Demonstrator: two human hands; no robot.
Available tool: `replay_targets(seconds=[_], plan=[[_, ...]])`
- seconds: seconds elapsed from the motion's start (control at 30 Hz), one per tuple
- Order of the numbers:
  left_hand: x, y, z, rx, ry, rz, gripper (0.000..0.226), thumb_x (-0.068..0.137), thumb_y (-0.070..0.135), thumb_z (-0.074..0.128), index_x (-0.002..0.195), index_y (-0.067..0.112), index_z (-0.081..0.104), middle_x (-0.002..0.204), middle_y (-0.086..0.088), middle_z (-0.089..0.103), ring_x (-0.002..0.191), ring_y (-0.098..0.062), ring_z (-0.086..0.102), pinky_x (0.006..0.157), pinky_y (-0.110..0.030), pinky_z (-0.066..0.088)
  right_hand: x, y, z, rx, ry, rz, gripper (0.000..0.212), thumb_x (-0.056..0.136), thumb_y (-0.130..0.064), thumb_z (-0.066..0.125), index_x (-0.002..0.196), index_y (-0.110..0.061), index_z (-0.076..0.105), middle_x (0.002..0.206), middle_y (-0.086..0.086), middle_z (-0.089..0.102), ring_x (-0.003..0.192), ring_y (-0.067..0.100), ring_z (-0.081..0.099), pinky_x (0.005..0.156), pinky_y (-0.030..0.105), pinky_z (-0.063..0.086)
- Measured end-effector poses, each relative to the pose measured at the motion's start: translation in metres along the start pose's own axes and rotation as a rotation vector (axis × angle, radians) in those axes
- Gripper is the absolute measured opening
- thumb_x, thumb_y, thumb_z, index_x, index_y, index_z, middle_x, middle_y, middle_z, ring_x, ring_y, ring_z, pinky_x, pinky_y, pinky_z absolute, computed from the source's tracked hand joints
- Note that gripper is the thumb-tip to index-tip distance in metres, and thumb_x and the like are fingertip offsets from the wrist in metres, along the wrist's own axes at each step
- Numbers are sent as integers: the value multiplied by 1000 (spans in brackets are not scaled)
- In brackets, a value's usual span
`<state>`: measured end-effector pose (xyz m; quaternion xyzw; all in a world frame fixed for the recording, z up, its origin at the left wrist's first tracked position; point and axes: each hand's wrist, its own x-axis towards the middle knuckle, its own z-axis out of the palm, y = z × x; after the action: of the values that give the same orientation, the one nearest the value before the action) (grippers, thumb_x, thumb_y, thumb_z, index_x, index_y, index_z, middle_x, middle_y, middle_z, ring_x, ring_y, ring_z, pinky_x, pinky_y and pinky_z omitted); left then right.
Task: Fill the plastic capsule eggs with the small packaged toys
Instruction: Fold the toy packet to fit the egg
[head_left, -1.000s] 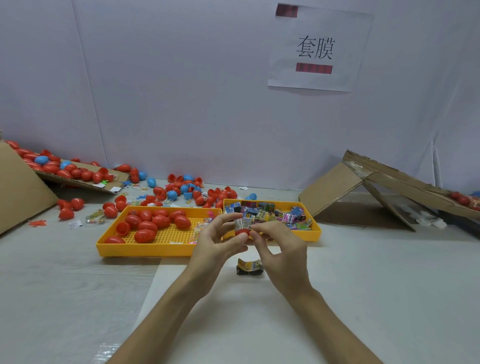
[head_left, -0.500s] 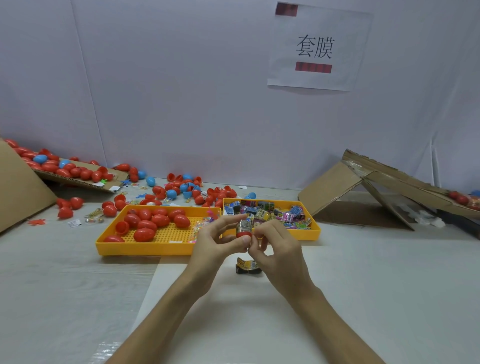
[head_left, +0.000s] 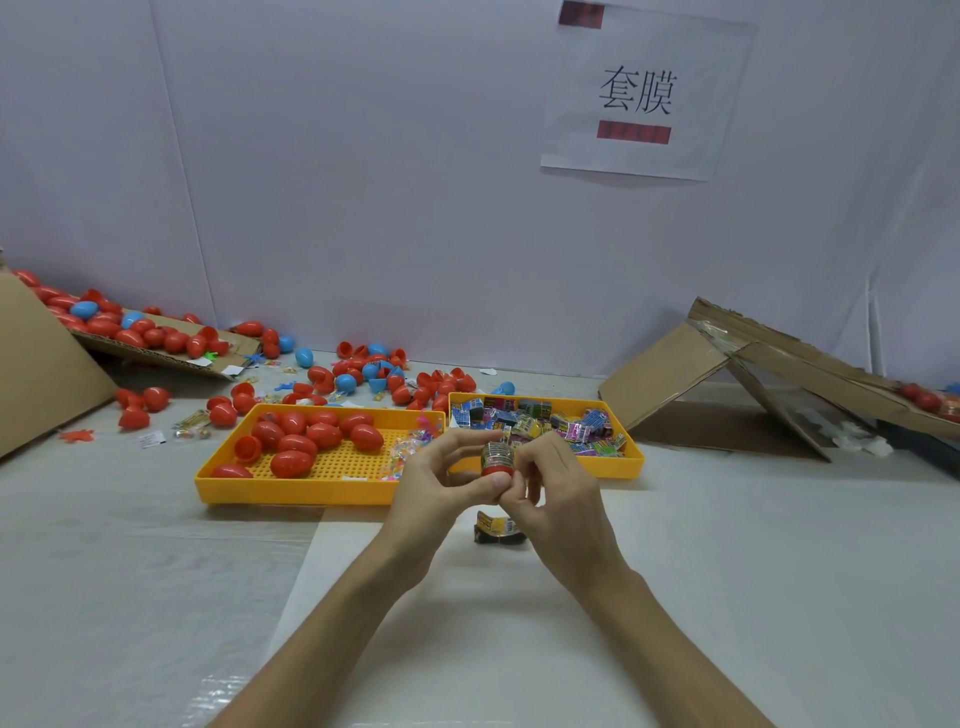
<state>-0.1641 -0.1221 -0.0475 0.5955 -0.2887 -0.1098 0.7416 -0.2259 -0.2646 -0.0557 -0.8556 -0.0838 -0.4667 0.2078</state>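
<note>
My left hand (head_left: 441, 483) pinches a red capsule egg half (head_left: 496, 470) between thumb and fingers, above the table's middle. A rolled, shiny packaged toy (head_left: 497, 453) sticks up out of that half, and the fingers of my right hand (head_left: 550, 493) curl round it from the right. Another folded toy packet (head_left: 497, 529) lies on the white sheet just below my hands. A yellow tray (head_left: 291, 488) on the left holds several red eggs (head_left: 306, 439). The yellow tray (head_left: 631, 462) on the right holds several colourful toy packets (head_left: 540, 421).
Loose red and blue eggs (head_left: 363, 374) lie scattered behind the trays and on a cardboard flap (head_left: 156, 353) at far left. A collapsed cardboard box (head_left: 753, 374) stands at right. A white wall with a paper sign (head_left: 639, 93) closes the back.
Both hands have lifted slightly and drawn closer together around the egg half; the rolled toy now sits lower in the red half.
</note>
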Motion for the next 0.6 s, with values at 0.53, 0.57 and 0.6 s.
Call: replay_targets(seconds=[0.53,0.57,0.6], plan=[[3,0,-6,-251,28,-177,44,82,17,74,124,22,65,106,-5,76,92,-22,74,71,-25,57,3,7,0,332,102,270,16,96,-14,57,94,-30,60,89,-11,63,69,13,61,60,22,49],[3,0,-7,-278,25,-198,41,84,15,73,124,20,65,105,-6,76,90,-21,74,71,-24,57,4,8,-1,393,98,331,16,97,-16,59,93,-31,63,90,-11,66,66,14,63,59,22,50],[3,0,-7,-295,16,-217,36,87,12,70,123,19,66,104,-5,77,90,-20,73,71,-24,57,5,9,-3,455,81,389,15,97,-16,62,93,-30,66,91,-10,68,63,14,65,58,20,51]])
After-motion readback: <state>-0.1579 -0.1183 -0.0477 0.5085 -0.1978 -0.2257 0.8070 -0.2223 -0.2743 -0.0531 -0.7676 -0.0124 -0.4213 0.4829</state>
